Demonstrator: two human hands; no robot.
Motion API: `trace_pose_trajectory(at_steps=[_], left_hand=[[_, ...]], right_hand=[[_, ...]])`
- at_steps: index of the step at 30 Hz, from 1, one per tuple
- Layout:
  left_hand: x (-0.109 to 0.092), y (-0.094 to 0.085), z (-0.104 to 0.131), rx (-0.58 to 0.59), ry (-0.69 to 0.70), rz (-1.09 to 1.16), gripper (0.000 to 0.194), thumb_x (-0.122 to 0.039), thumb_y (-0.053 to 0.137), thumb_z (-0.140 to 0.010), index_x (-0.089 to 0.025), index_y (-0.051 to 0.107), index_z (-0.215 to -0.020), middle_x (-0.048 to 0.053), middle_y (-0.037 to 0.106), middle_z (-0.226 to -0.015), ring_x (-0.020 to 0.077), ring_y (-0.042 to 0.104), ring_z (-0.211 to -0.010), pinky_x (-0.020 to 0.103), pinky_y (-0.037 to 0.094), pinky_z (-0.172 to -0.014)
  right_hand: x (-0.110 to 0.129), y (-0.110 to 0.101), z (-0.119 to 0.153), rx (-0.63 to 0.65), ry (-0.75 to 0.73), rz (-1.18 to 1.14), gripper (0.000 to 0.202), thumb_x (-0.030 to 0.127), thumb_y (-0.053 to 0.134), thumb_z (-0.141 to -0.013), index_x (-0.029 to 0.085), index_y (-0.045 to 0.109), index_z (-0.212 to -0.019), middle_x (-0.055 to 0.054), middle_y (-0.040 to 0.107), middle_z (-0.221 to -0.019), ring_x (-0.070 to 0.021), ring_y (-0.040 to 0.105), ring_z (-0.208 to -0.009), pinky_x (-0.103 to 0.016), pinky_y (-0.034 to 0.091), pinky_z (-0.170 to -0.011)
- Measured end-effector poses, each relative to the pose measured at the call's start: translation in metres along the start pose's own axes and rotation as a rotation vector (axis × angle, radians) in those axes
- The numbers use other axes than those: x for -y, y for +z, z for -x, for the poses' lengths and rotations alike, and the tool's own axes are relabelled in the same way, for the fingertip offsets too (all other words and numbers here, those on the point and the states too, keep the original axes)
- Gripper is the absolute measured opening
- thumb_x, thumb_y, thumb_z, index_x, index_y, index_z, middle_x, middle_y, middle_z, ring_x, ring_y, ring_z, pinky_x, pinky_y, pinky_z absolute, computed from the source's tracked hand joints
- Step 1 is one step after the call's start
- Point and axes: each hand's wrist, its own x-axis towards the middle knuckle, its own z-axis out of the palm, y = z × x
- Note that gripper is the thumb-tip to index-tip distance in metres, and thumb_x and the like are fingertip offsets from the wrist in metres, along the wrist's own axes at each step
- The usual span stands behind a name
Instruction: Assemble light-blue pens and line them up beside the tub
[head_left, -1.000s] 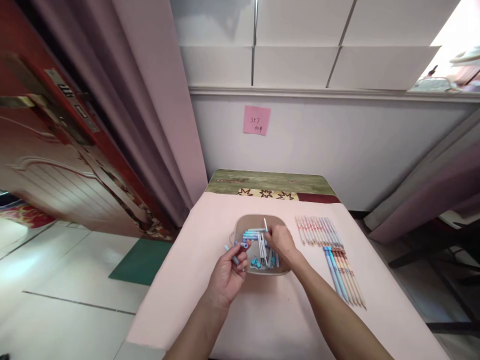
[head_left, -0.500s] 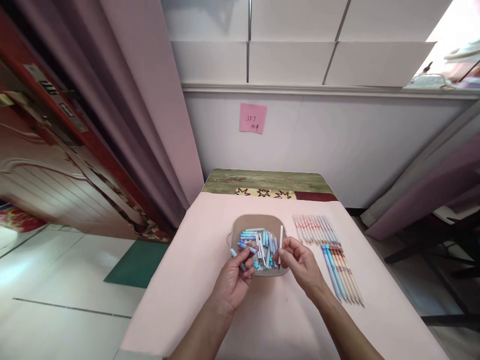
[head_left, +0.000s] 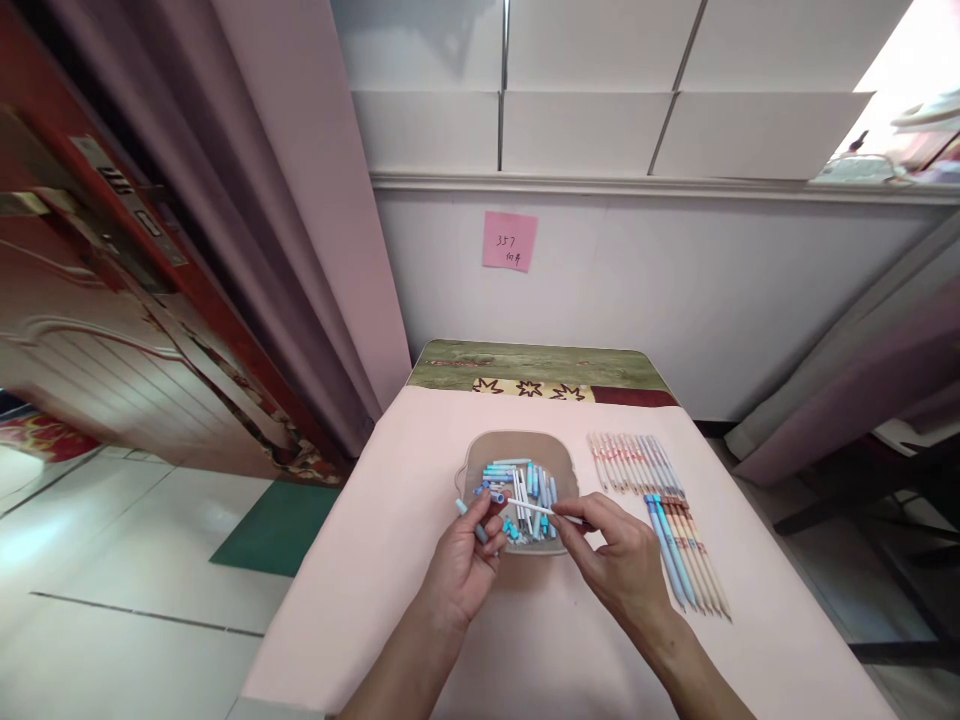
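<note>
A beige bin holds many blue pen parts and white refills. Over its near left side, my left hand pinches a blue pen cap piece and has a light blue barrel tucked in its fingers. My right hand, at the bin's near right, grips a thin white refill held nearly level, its left end close to the blue piece. Whether the two touch is too small to tell.
On the pink-covered table, a row of clear pens lies right of the bin. Blue pens and cream-brown pens lie nearer. A pink note is on the wall.
The refill in my right hand has turned from upright to nearly level, its end now pointing at my left hand. My left hand still holds the blue pieces.
</note>
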Motion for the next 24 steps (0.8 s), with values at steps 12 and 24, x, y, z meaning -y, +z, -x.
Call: trace_pose_trajectory(at_steps=[12, 24], left_hand=[[0.003, -0.003, 0.0, 0.04, 0.088, -0.04, 0.005, -0.012, 0.063, -0.081, -0.009, 0.059, -0.081, 0.01, 0.065, -0.083, 0.0031, 0.043, -0.047, 0.014, 0.033, -0.036], [0.005, 0.002, 0.005, 0.085, 0.119, -0.103, 0.008, -0.011, 0.058, -0.084, -0.008, 0.064, -0.086, 0.013, 0.068, -0.093, 0.0081, 0.057, -0.061, 0.018, 0.049, -0.05]], right_hand=[[0.001, -0.002, 0.002, 0.001, 0.155, -0.07, 0.015, 0.035, 0.06, -0.083, 0.022, 0.068, -0.083, -0.002, 0.068, -0.073, -0.0129, 0.058, -0.055, -0.022, 0.042, -0.052], [-0.014, -0.008, 0.0, 0.025, 0.627, -0.923, 0.026, 0.036, 0.079, -0.065, 0.02, 0.064, -0.078, 0.002, 0.058, -0.065, -0.0113, 0.051, -0.058, -0.024, 0.042, -0.056]])
